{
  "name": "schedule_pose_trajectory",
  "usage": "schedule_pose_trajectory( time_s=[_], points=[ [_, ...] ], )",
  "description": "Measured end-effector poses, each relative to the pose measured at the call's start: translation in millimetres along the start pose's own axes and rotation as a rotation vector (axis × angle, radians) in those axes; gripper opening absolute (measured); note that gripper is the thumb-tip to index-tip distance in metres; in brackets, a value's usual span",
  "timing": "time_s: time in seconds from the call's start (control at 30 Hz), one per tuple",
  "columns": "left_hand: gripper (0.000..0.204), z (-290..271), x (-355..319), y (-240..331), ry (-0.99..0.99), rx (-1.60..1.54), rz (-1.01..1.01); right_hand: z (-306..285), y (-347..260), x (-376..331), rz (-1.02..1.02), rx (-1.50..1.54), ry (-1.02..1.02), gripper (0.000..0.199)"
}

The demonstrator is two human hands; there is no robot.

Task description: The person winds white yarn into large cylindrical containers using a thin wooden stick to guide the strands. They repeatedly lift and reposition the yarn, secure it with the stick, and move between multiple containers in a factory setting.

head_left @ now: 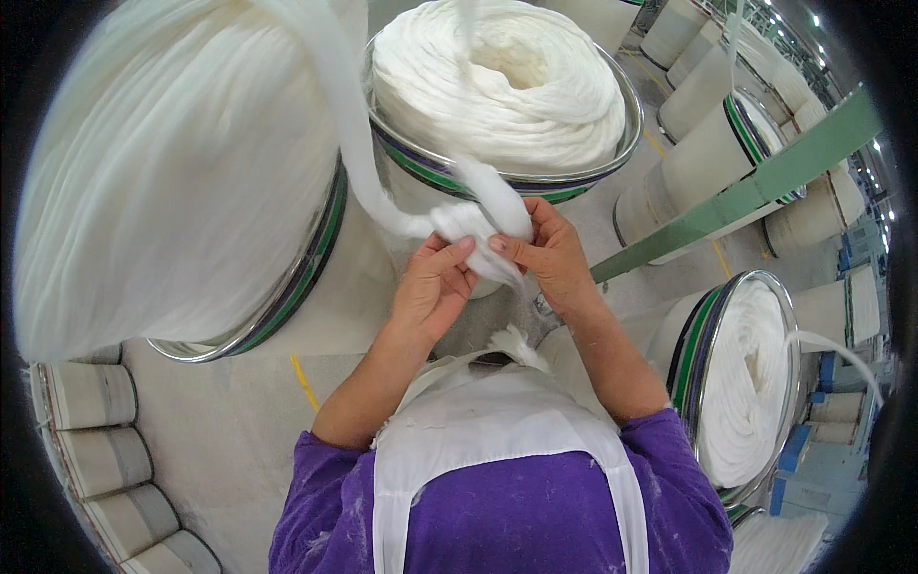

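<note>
The left hand [438, 279] and right hand [553, 251] pinch white fibre [463, 222], with cans [421, 170] at ten, twelve and four o'clock.

Purple shirt [521, 512]; white apron [492, 426]

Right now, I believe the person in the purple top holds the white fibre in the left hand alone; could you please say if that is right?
Not quite: the head view shows the white fibre held in the right hand as well as the left hand; the purple top is correct.
</note>
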State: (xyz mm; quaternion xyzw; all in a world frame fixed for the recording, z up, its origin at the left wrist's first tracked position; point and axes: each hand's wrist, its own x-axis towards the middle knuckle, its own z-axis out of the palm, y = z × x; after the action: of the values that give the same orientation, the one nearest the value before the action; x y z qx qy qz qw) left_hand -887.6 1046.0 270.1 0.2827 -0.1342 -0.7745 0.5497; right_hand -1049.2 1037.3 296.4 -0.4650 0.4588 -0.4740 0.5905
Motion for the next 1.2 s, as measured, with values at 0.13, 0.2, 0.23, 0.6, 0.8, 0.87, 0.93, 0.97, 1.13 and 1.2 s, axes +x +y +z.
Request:
schedule_pose_trajectory(
  time_s=[0.13, 0.2, 0.23, 0.6, 0.8, 0.87, 0.93, 0.97, 1.13, 1.2],
  points=[
    [0.030, -13.8, -8.0, 1.2, 0.003, -0.082, -0.080, -3.0, 3.9, 2.0, 0.005, -0.016, 0.058, 0.041],
    [0.032, -16.0, -9.6, 1.6, -0.063, -0.153, -0.156, -2.4, 4.6, 2.2, -0.021, 0.007, 0.051, 0.040],
    [0.033, -16.3, -9.7, 1.7, -0.102, -0.229, -0.204, -1.9, 4.9, 2.1, -0.024, 0.008, 0.029, 0.039],
    [0.030, -3.2, 12.0, 16.4, 0.047, 0.304, 0.392, -5.2, 7.0, -8.5, -0.083, 0.186, 0.066, 0.026],
    [0.045, 17.8, 7.8, 16.4, -0.173, 0.111, 0.370, 2.3, 12.7, -11.9, -0.138, 0.013, -0.014, 0.025],
    [0.050, 26.6, 1.8, 12.3, -0.272, 0.220, 0.424, 7.3, 12.7, -10.6, -0.098, -0.011, -0.005, 0.025],
    [0.054, 34.6, -2.8, 8.9, -0.262, 0.554, 0.551, 11.7, 11.8, -10.1, -0.071, -0.018, -0.003, 0.024],
    [0.044, 38.3, -3.2, 8.3, -0.227, 0.456, 0.510, 13.7, 11.6, -10.5, -0.060, -0.020, -0.002, 0.023],
    [0.041, 46.1, 1.0, 21.5, -0.184, 0.206, 0.386, 12.8, 26.1, -24.8, -0.325, 0.107, 0.207, 0.020],
    [0.041, 47.7, 2.5, 27.5, -0.202, 0.179, 0.364, 10.0, 47.7, -35.3, -0.383, 0.273, 0.113, 0.018]
  ],
)
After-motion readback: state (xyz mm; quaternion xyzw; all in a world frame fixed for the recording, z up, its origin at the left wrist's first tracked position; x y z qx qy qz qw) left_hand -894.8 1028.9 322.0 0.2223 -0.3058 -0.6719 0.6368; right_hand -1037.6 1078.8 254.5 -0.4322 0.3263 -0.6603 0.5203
